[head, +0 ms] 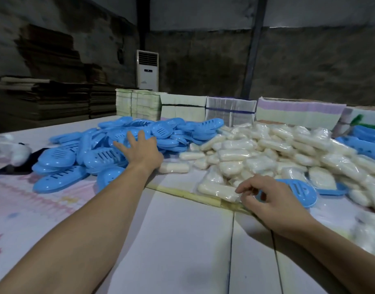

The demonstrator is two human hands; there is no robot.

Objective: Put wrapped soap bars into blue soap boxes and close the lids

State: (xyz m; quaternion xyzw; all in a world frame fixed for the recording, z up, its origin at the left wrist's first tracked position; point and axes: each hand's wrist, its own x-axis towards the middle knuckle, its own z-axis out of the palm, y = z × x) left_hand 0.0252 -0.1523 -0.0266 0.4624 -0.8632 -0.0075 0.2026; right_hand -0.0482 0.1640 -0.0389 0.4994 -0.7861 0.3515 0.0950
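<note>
Head view: left hand [139, 150], fingers spread, reaches onto blue soap box heap [110, 151]. Right hand [265, 198], fingers curled, pinches one blue soap box [303, 193] beside wrapped soap pile [267, 151]. Step, judged: fetching an empty box; next needs a bar.

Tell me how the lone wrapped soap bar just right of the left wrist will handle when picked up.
The wrapped soap bar probably stays stiff: it keeps a firm block shape. Its glossy plastic wrap looks slippery and may crinkle under the fingers. Lying flat on the table, it seems unlikely to roll.
</note>
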